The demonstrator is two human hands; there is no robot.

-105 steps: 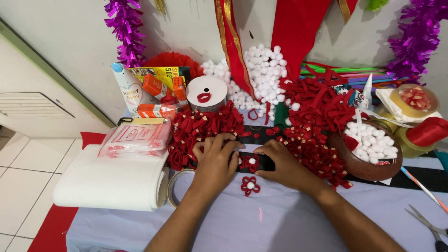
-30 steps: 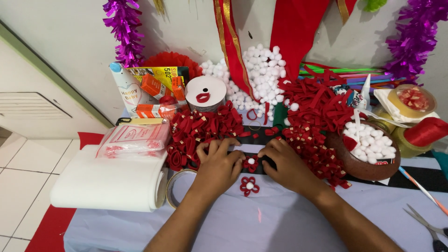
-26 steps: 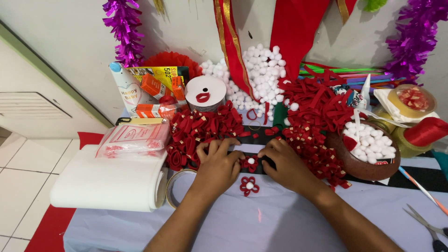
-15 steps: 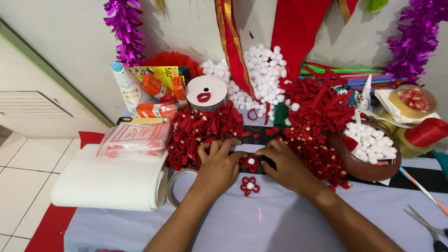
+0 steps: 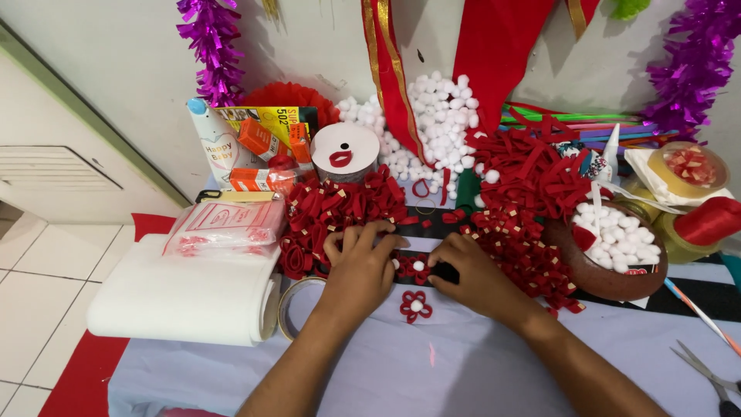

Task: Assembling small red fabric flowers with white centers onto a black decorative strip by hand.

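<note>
A counter [image 5: 463, 371] draped in pale lilac cloth carries a heap of red felt loops [image 5: 340, 212]. Left hand [image 5: 359, 266] and right hand [image 5: 471, 274] press curled fingers onto a half-made red felt flower with white pompom [image 5: 415, 266]; a finished one [image 5: 416, 306] lies just below.

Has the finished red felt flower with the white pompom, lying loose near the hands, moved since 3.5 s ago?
No. The red felt flower with white pompom lies the same way beside the clear tape roll.
</note>
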